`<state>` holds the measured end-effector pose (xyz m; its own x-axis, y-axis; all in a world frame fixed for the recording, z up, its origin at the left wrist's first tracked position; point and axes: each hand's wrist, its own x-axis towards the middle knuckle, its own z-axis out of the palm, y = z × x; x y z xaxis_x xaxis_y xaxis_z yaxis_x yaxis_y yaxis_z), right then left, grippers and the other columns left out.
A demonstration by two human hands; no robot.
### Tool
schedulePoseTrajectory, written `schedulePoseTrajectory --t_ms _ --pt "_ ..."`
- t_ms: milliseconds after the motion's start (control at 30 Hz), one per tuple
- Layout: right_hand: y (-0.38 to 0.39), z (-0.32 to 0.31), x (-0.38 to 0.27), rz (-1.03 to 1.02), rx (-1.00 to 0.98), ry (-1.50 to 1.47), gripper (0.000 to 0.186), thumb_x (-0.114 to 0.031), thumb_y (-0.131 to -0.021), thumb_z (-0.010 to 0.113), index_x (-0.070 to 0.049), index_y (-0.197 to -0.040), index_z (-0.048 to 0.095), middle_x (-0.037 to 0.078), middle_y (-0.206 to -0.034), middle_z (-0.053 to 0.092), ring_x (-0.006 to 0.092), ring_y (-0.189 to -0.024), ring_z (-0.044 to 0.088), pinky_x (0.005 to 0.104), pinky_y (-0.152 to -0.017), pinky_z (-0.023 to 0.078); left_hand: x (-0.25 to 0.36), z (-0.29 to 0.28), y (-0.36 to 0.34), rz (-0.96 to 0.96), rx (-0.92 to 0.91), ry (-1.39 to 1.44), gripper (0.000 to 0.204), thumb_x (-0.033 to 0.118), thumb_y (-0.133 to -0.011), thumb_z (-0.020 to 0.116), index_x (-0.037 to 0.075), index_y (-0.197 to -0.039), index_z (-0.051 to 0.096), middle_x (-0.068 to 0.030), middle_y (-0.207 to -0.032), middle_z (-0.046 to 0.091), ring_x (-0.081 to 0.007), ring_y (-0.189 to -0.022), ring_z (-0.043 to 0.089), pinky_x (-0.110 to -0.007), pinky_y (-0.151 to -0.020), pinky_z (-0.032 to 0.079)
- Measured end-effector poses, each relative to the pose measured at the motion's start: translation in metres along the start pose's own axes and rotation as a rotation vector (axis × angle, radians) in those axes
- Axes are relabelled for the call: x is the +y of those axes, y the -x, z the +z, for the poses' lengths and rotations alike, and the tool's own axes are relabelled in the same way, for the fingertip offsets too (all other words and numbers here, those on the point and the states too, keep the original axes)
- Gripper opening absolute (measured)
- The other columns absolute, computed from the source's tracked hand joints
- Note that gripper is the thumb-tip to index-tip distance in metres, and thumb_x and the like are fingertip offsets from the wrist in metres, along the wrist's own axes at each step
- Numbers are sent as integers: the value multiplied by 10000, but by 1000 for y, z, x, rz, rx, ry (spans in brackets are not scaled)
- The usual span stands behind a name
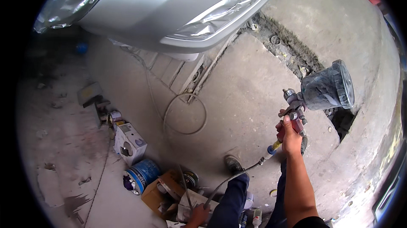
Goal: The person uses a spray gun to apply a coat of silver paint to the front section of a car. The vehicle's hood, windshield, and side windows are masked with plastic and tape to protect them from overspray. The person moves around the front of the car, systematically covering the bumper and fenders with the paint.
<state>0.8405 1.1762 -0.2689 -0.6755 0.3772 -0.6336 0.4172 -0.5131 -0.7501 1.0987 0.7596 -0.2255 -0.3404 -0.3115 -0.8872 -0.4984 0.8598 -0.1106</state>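
Observation:
My right hand (291, 137) is wrapped round the red handle of a paint spray gun (294, 108), out at the right over the concrete floor. The gun's dark, paint-smeared cup (323, 89) is tilted to the right, and its metal nozzle points up and left. From the handle's base, past a blue fitting, a grey air hose (229, 180) runs down to the lower edge. There my left hand (198, 216) is closed on the hose, partly cut off by the picture's edge. The hose also lies in a loop on the floor.
A silver car bumper (140, 5) with foil-like masking (220, 14) juts in from the top. A broken floor channel (292, 50) with rubble runs behind the gun. At lower left stand a white box (129, 144), a blue paint bucket (144, 173) and a cardboard box (154, 196).

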Motion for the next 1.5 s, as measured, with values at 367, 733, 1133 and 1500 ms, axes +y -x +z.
schedulePoseTrajectory --t_ms 367,733,1133,1500 --pt "-55 -21 -23 0 -322 168 317 -350 -854 625 -60 -981 608 13 -666 583 66 -517 467 214 -469 365 114 5 30 56 30 -52 349 370 -815 566 31 -868 625 -203 -810 625 -397 -824 593 -467 -717 461" --pt "-171 -105 -113 -456 322 -178 269 -298 -847 640 -65 -936 540 45 -747 586 110 -560 536 246 -450 415 231 16 20 373 -116 548 287 210 -874 608 16 -1083 577 -3 -712 596 -59 -633 530 -241 -587 444" --pt "-86 6 127 95 -395 -103 193 -164 -777 701 -50 -875 579 16 -713 597 97 -556 554 235 -522 446 112 27 10 182 87 -135 317 291 -837 597 46 -1038 583 -147 -733 629 -320 -724 632 -393 -651 479" --pt "-216 -20 107 -185 184 -284 287 -335 -831 640 -60 -889 579 36 -755 593 105 -553 542 246 -472 417 185 22 -80 363 213 -60 350 261 -847 572 12 -1091 541 -183 -731 624 -347 -728 630 -422 -643 485"
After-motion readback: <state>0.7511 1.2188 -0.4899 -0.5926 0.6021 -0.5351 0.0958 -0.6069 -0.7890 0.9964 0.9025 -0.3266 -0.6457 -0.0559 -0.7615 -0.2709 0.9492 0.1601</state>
